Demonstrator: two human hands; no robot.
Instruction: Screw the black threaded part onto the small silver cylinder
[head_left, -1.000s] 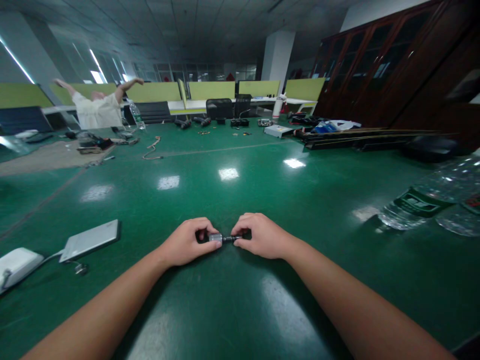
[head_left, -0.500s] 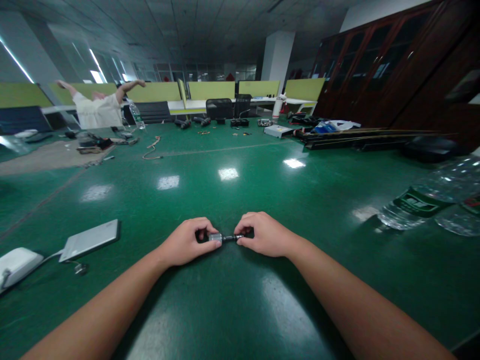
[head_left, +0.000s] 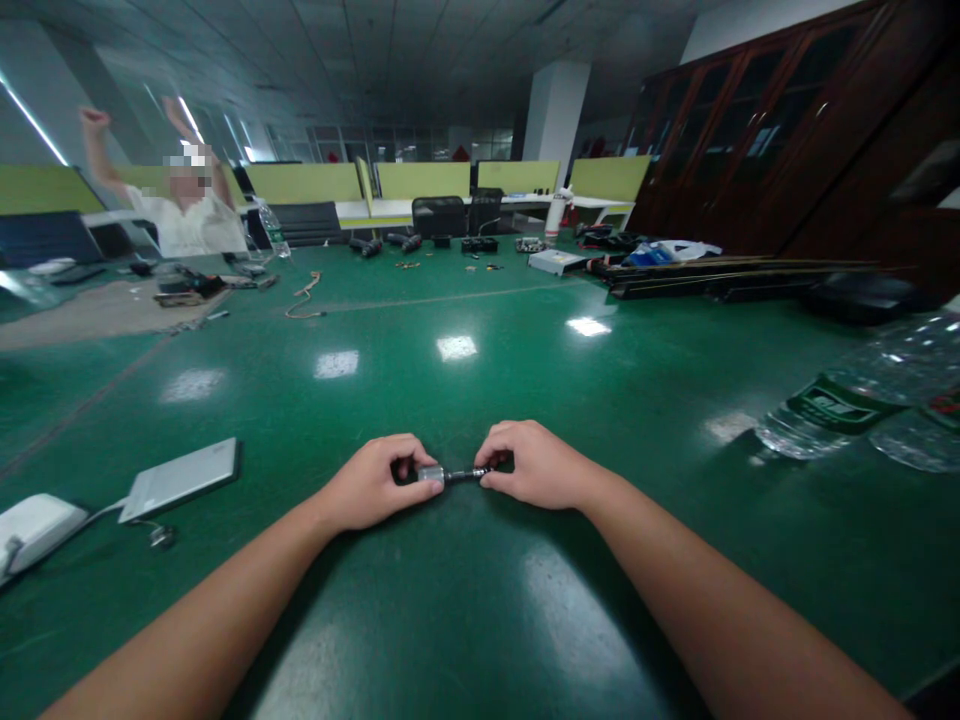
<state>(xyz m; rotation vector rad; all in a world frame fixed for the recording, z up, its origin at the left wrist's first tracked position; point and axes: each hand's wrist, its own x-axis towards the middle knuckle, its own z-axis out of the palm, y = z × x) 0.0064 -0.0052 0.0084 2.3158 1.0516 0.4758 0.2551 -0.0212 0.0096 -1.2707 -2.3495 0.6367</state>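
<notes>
Head view | my left hand pinches the grey cylinder | my right hand pinches the black shaft just right of it | best: axis straight, light pressure

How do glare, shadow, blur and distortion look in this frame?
Head view: bright glare patches on the green tabletop, dark shadows beside the forearms. Head view: left hand and right hand fairly clear, metal part lacking fine detail. Head view: bottles slant toward the right edge, probably lens distortion.
</notes>
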